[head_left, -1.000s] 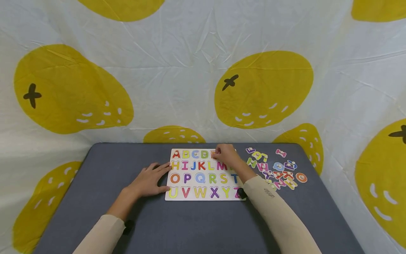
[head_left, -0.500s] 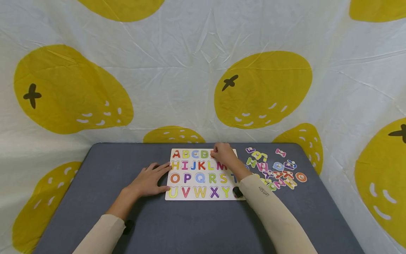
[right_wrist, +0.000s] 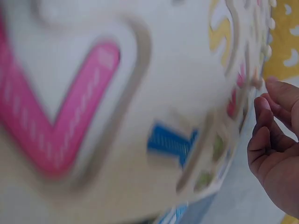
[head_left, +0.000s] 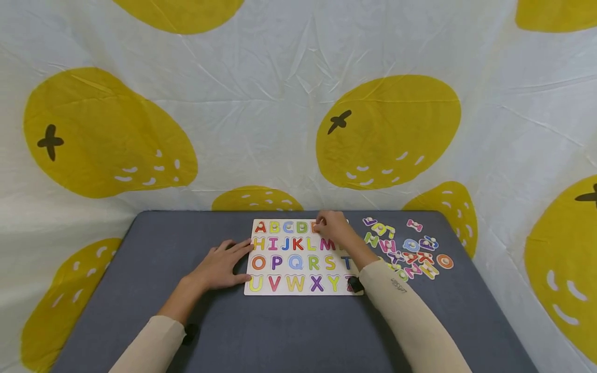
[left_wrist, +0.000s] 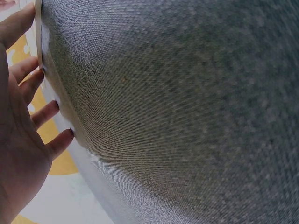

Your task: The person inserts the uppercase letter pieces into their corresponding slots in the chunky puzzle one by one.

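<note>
Two beige sleeves [head_left: 149,344] reach over a gray tabletop [head_left: 280,334], which spreads widely on the near side of the letter board [head_left: 308,292]. Released, its fingers spread, the left hand [head_left: 221,267] touches the board's left edge; more tabletop lies out to that side. Four rows of letters cross the board, with four knobbed letters [head_left: 274,227] in the top one. There the right hand [head_left: 337,228] curls its fingers at an orange letter [head_left: 313,226]; whether they pinch it, I cannot tell. Over a dozen loose letters [head_left: 387,246], some overlapping, lie right of the board. Behind the table's far edge hangs a white curtain [head_left: 256,103] with eight yellow shapes [head_left: 389,140].
</note>
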`<state>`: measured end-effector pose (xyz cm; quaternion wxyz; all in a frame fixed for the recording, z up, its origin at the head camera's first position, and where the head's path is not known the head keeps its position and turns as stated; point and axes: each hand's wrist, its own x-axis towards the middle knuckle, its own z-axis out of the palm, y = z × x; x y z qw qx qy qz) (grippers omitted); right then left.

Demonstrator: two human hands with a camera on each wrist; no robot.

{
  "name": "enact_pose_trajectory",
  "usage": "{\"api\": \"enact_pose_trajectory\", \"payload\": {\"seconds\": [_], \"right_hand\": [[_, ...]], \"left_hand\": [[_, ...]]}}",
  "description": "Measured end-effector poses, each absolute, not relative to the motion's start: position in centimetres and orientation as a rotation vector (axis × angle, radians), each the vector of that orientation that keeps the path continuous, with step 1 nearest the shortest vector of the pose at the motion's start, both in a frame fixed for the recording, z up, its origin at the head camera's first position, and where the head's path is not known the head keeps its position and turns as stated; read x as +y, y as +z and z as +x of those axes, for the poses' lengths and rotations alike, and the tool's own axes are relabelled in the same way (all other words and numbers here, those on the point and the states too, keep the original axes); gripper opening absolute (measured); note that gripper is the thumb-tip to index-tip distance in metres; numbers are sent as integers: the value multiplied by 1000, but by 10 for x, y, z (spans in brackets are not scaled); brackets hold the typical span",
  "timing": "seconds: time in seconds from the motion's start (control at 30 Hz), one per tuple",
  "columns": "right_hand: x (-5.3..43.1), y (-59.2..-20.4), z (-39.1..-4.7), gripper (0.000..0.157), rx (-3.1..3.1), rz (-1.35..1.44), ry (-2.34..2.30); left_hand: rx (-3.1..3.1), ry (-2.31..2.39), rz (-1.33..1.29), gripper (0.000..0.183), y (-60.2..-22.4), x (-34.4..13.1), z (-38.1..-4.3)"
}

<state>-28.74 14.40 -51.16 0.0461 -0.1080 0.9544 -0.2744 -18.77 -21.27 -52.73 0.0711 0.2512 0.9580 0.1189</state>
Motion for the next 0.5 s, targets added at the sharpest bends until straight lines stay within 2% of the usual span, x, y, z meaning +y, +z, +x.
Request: {"api": "enact_pose_trajectory", "payload": {"seconds": [0.27,0.5], "right_hand": [[186,-493,-290,18,2916,-446,-902],[237,-495,-295,24,2909,-486,-974]], "left_hand": [[2892,330,752,86,-528,-214,-189],[2885,353,757,87,-531,-214,-189]]}}
